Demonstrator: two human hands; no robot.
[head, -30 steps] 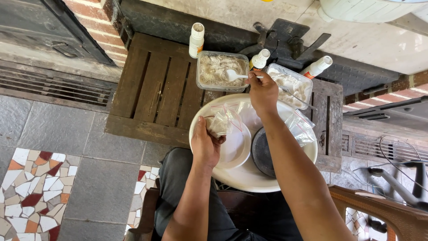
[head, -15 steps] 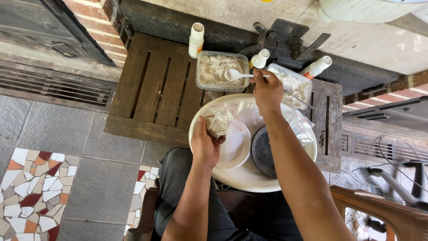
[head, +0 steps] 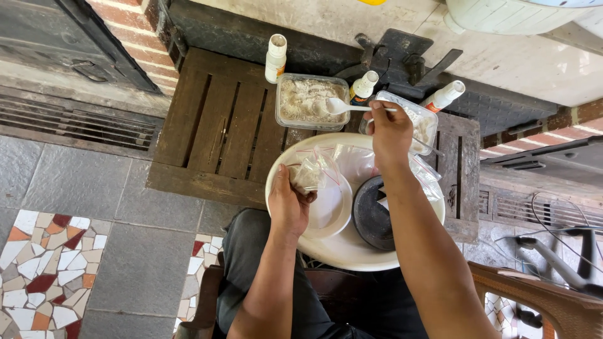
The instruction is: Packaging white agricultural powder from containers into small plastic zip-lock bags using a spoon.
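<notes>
Three white bottles (head: 275, 58), two powder tubs (head: 311, 100), one spoon (head: 342, 107).

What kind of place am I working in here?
Probably an outdoor yard or porch work spot at a home, not a kitchen: stone-paved floor with mosaic tiles, a brick wall, a floor drain grate, and a low slatted wooden table.

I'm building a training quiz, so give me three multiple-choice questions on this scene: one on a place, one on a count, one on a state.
1. Where is the white spoon's bowl?
A. over the powder tub
B. on the floor
C. in the dark bowl

2. How many white bottles stand behind the tubs?
A. one
B. three
C. five

3. What does the left hand hold?
A. nothing
B. a small clear bag
C. a bottle

Answers:
1 A, right hand holds it over the powder tub.
2 B, three caps show.
3 B, fingers grip the small clear bag.
</notes>
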